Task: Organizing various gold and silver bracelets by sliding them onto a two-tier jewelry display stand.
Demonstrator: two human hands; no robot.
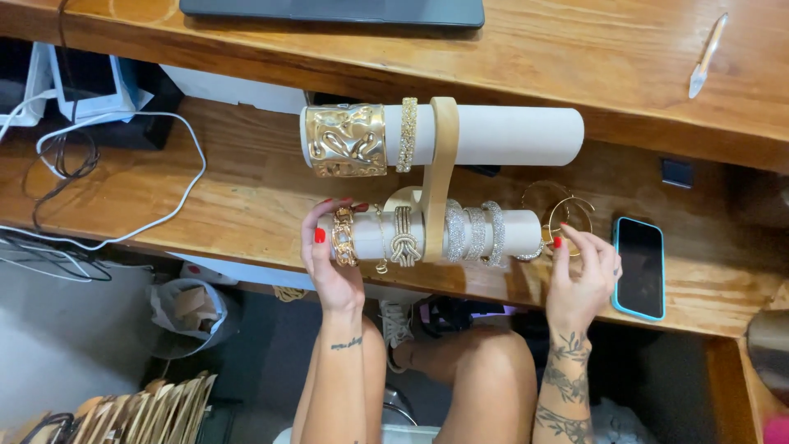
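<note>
Red nails, tattooed bare forearms

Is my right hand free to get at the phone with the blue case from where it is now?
Probably yes. The right hand sits at the lower roll's end, beside the phone, with only bare desk between. Its fingers touch gold hoops, though.

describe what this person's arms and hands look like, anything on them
Both forearms are bare, no sleeves. The left hand has red-painted nails, with a small dark tattoo line near its wrist. The right hand also has red nails, and dense dark tattoos cover its forearm.
</note>
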